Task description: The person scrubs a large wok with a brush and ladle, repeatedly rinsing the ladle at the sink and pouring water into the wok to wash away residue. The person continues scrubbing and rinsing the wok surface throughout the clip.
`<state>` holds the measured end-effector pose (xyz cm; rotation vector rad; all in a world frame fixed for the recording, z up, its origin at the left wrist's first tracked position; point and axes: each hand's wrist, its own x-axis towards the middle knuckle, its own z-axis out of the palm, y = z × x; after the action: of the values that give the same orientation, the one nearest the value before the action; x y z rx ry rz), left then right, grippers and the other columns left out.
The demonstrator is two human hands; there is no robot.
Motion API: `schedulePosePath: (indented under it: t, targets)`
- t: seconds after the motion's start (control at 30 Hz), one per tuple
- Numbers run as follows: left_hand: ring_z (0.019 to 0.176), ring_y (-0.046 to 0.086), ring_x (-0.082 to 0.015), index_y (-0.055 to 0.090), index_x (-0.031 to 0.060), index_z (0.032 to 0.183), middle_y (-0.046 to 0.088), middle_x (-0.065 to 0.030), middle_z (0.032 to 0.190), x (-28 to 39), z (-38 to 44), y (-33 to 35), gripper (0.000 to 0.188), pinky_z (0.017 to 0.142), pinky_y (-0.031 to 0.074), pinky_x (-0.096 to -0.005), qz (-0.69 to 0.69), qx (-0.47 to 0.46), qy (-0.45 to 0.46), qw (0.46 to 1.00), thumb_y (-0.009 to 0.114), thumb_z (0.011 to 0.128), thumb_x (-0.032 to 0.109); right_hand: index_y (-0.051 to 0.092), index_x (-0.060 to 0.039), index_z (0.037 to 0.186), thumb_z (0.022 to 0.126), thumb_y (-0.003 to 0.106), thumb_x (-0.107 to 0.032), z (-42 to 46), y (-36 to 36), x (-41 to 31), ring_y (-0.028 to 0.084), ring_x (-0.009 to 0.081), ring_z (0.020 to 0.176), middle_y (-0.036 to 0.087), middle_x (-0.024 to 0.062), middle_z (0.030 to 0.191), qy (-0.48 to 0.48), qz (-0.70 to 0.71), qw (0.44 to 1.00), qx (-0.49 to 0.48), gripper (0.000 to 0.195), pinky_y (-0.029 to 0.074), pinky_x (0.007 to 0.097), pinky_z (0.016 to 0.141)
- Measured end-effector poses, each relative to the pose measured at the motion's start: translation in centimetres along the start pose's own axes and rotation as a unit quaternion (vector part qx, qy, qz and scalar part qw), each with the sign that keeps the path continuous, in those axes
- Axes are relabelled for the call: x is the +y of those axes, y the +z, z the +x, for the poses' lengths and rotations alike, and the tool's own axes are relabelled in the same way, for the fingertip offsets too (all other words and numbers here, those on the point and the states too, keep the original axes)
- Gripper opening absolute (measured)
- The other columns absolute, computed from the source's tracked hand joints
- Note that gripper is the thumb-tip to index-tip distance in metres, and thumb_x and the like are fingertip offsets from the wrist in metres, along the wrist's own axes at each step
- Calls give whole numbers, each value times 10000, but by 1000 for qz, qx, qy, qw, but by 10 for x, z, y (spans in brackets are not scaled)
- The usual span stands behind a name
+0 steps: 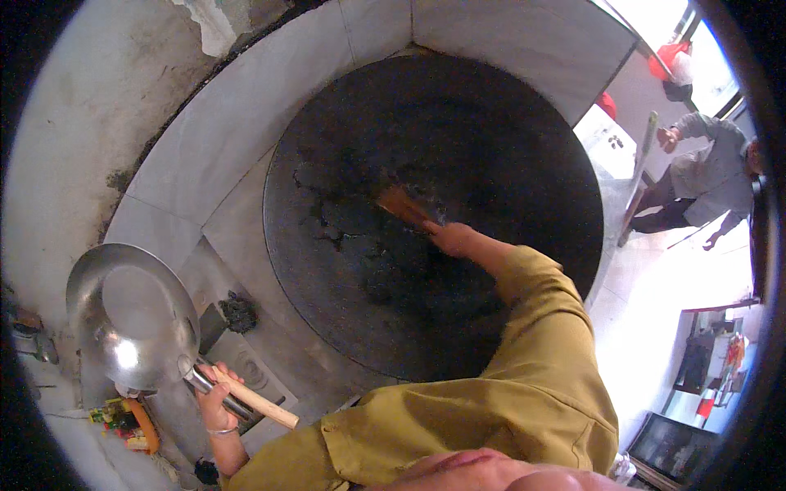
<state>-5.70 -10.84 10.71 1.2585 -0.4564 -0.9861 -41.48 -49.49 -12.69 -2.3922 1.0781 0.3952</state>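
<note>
My right hand [454,239] grips the handle of a reddish-brown brush [402,205]. The brush head lies over the bowl of a very large dark wok [368,288], set into a tiled stove surround. Dark crusty patches and a few pale specks mark the inside of that wok. To the lower left, my left hand [220,399] is closed around the metal handle of a shiny steel wok [132,313], raised with its inside facing me. A pale wooden rod [264,405] runs alongside that handle, in the same grasp.
Below the steel wok is a counter with a stove-like plate [245,368] and a dark scouring pad [238,312]. Colourful packets [113,417] lie at the lower left. On the right, another person [706,166] in grey is beside a long pole [638,178]. Tiled walls [245,129] enclose the large wok.
</note>
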Motion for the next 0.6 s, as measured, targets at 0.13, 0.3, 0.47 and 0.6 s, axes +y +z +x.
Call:
schedulePosePath:
  t: [0.13,0.3,0.47,0.6]
  targets:
    - [804,497,-204,410,123,864,430,-68,911,1,2,1,291,748,460,-352,-26,-21,-13,999,584,658,13,202,-124,1357,853,390,-178,-94,-11,79,610,309,805,612,160,930,169,-132,976,-24,541,497,418,663]
    - [803,493,-209,406,123,851,437,-69,891,-4,-8,-5,283,741,458,-369,-4,40,-17,999,590,659,26,187,-196,1373,861,395,-192,-80,-82,132,605,309,867,595,163,1009,408,-73,895,166,553,499,425,693]
    - [819,499,-212,432,118,866,450,-80,899,-1,-12,-3,269,750,473,-365,5,23,-18,1000,568,661,10,349,-86,1278,894,325,-334,57,-163,114,498,384,1054,513,253,1126,304,178,884,306,458,391,458,887]
    - [835,502,-213,454,118,884,465,-86,913,0,-12,-3,269,749,477,-358,-12,10,-20,1000,572,668,10,481,-62,1155,824,447,-202,171,-147,17,535,386,968,542,210,1103,123,214,924,293,361,431,460,823]
